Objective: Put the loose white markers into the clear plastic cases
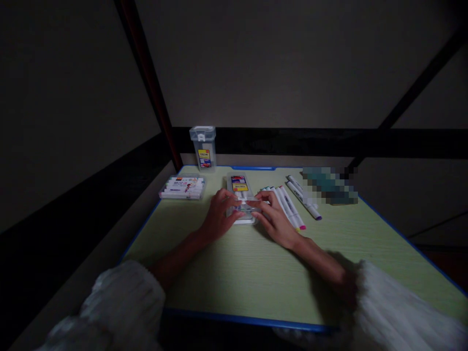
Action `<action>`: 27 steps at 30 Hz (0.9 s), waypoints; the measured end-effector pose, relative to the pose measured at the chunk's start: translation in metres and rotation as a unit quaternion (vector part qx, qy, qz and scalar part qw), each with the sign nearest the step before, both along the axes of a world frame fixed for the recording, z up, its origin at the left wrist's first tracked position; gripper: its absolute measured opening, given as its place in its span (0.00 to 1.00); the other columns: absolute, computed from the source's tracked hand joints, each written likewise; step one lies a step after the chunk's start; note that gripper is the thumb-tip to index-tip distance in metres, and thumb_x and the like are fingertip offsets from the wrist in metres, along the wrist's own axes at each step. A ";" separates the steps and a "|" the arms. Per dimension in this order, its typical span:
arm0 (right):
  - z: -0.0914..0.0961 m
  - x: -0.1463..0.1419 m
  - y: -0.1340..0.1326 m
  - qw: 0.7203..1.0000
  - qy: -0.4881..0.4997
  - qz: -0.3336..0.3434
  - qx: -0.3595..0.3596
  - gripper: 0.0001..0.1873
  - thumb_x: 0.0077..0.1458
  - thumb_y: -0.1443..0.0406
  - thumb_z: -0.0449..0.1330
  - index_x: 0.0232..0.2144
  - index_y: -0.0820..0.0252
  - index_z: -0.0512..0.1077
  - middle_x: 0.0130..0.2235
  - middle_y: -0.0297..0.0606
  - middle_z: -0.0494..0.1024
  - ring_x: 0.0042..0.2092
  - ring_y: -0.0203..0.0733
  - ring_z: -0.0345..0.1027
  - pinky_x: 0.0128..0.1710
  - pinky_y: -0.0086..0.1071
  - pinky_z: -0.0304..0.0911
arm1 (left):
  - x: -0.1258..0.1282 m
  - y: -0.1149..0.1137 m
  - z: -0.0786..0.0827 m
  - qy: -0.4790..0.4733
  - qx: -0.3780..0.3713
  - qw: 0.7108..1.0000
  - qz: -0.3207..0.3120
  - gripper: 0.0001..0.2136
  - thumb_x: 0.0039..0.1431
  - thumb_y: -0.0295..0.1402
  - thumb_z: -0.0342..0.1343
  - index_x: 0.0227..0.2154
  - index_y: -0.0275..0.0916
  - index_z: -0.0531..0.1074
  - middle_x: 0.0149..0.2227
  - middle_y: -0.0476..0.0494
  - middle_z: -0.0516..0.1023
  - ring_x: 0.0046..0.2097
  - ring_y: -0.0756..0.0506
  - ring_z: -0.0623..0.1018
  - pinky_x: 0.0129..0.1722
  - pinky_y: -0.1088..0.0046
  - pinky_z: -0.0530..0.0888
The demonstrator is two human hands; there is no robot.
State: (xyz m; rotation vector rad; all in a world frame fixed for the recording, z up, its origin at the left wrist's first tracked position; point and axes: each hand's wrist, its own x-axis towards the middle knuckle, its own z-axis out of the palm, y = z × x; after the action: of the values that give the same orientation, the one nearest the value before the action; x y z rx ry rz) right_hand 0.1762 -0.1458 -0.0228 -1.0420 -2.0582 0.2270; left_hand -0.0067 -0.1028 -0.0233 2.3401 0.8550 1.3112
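A clear plastic marker case lies on its back in the middle of the table, its lid end toward me and a yellow, blue and red label on it. My left hand grips the left side of the lid end, thumb and fingers bent around it. From the right, my right hand holds the same end, fingertips near the white latch. The fingers partly cover the lid, so I cannot tell whether it is fully closed. Several white markers with coloured ends lie just right of my right hand.
An upright clear marker case stands at the back left. A flat pack of markers lies at the left edge. Two more markers lie by a blurred greenish object on the right. The table has a blue rim.
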 end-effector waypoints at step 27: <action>0.003 -0.001 0.001 1.000 -0.003 0.004 -0.001 0.17 0.58 0.64 0.47 0.49 0.54 0.62 0.42 0.41 0.56 0.45 0.44 0.55 0.45 0.41 0.57 | 0.000 0.000 0.004 0.039 0.005 0.999 -0.010 0.04 0.50 0.31 0.54 0.29 0.37 0.66 0.35 0.45 0.62 0.40 0.45 0.66 0.41 0.64 0.66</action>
State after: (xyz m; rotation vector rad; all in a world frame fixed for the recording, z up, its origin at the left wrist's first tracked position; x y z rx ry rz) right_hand 0.1752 -0.1452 -0.0202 -1.0375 -2.0678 0.2292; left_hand -0.0066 -0.1027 -0.0189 2.4153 0.8486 1.2263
